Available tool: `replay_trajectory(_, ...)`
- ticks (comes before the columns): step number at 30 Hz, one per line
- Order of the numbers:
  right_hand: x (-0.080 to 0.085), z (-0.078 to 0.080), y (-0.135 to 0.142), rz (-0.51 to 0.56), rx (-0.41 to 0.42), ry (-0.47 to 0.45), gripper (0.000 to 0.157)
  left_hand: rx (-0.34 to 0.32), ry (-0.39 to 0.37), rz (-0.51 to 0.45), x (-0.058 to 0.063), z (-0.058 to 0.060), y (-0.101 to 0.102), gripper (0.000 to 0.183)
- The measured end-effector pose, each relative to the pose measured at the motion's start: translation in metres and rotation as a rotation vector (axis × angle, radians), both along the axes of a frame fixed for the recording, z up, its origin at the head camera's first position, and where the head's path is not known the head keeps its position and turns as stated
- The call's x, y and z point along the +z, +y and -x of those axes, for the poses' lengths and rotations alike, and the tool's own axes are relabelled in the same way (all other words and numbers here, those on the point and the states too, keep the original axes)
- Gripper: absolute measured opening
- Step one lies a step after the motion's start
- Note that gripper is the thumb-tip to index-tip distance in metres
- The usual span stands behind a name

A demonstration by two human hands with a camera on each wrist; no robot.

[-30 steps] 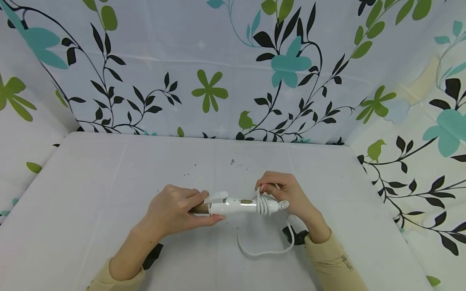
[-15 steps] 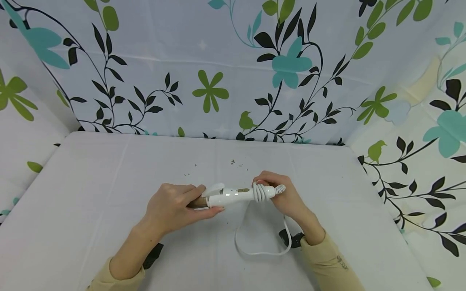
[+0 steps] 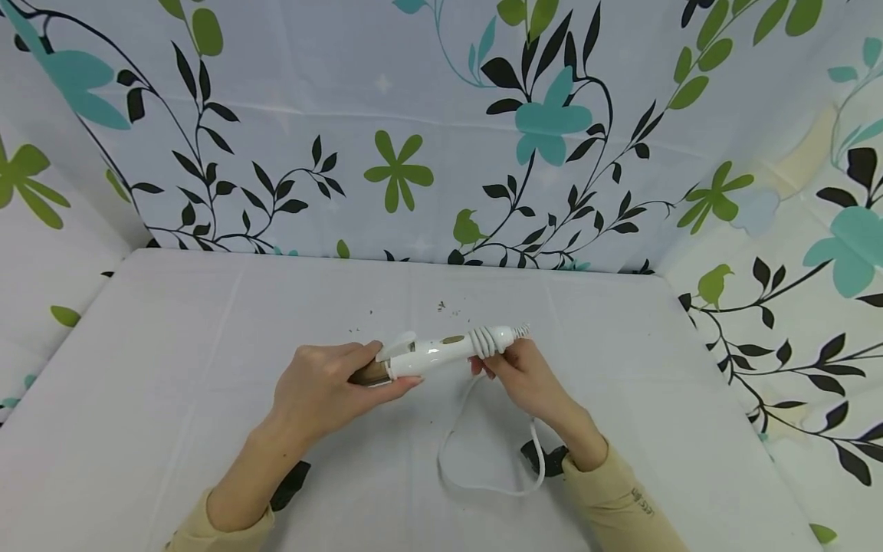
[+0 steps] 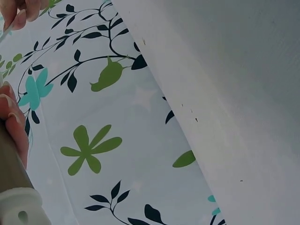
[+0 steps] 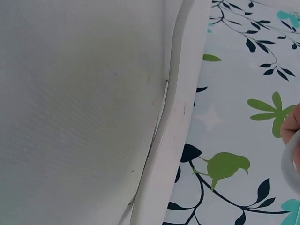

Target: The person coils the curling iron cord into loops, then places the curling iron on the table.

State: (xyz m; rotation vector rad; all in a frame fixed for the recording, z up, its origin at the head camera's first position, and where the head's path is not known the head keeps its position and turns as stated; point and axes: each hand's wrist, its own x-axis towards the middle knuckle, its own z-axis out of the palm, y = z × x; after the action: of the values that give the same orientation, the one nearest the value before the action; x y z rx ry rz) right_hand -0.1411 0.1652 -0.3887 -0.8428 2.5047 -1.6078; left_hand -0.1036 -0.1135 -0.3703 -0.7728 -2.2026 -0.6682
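Observation:
A curling iron (image 3: 431,355) with a white handle and a brownish barrel (image 3: 370,373) is held above the table, its handle end tilted up to the right in the head view. My left hand (image 3: 320,391) grips the barrel, thumb and fingers on either side. White cord (image 3: 485,342) lies in several turns around the handle. Below the handle, my right hand (image 3: 534,379) pinches the cord with curled fingers; a loose cord loop (image 3: 441,460) hangs under it. In the left wrist view the barrel (image 4: 11,159) and its white tip (image 4: 21,206) show at the lower left.
The white tabletop (image 3: 207,322) carries a few small dark specks (image 3: 441,307). A patterned curtain (image 3: 310,115) stands behind and at both sides. Dark straps (image 3: 545,458) sit by the wrists.
My right hand has gone from the far side of the handle to its near side, carrying the cord around. The handle end has tilted upward; my left hand keeps its grip, shifting slightly.

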Motion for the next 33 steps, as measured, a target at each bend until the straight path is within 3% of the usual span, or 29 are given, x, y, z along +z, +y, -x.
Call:
replay_trajectory(11,0.002,-0.003,-0.009,-0.102,-0.017,0.094,0.017,0.191,-0.116,0.001,0.0,-0.004,0.004,0.068)
replay_trajectory(20,0.004,-0.007,-0.015,-0.13,-0.054,0.166,0.018,0.23,-0.179,0.017,0.001,-0.002,0.003,0.071)
replay_trajectory(29,0.003,-0.008,-0.013,-0.069,-0.233,0.066,0.012,0.27,-0.178,-0.019,0.003,0.0,-0.004,0.07)
replay_trajectory(33,0.003,-0.009,-0.013,-0.08,-0.281,0.084,0.011,0.282,-0.198,-0.025,0.002,0.0,-0.006,0.07)
